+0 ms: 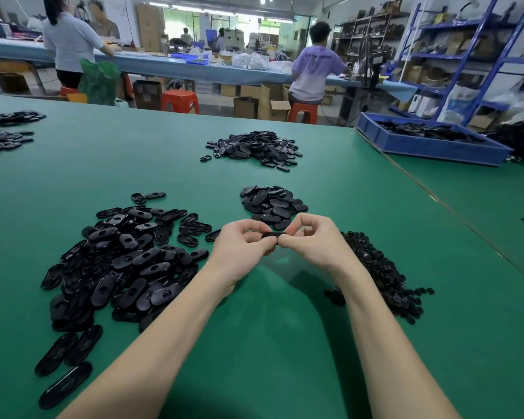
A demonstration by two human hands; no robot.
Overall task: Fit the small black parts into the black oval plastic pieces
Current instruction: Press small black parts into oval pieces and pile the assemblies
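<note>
Left hand point(242, 241) and right hand point(310, 237) pinch 1 oval piece point(273, 235) between fingertips, probably pressing an insert home.

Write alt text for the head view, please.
Both hands, left hand and right hand, pinch one black oval piece above a green table, between a pile of oval pieces and a heap of small black parts.

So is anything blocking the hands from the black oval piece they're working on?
No. The left hand and right hand already pinch the black oval plastic piece between them, above the green table. Whether a small part is in it cannot be seen.
</note>
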